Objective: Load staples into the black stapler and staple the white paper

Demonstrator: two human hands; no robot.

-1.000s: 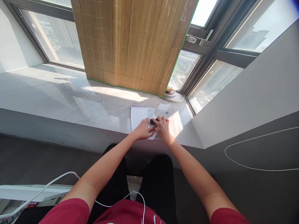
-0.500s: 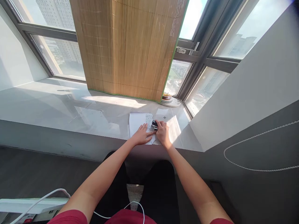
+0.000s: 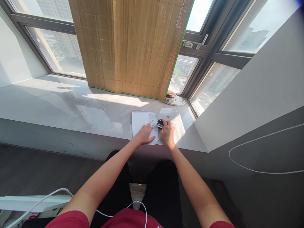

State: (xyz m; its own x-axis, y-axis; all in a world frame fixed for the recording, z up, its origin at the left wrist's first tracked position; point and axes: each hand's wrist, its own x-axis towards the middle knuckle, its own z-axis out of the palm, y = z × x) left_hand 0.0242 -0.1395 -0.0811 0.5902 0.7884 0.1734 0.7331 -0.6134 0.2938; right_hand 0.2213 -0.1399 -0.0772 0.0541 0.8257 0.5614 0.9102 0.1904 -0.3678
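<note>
Well, stapler (image 3: pixel 160 123) in right hand (image 3: pixel 168 130)

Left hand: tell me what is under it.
Under the left hand lies white paper with dark markings, on the windowsill. The paper's surface directly beneath the hand is covered.

Looks like you're in a home, pretty high up too. There's a smooth pale window ledge (image 3: pixel 57 107) under your left hand (image 3: pixel 143 134), a slatted blind (image 3: pixel 135 47) beyond it, and dark-framed windows (image 3: pixel 209 55) either side with tower blocks (image 3: pixel 57 9) outside. Off right of your right hand (image 3: pixel 167 131) hangs a blind-type cord (image 3: pixel 268 173). Could be a small office, can't totally tell.
</note>
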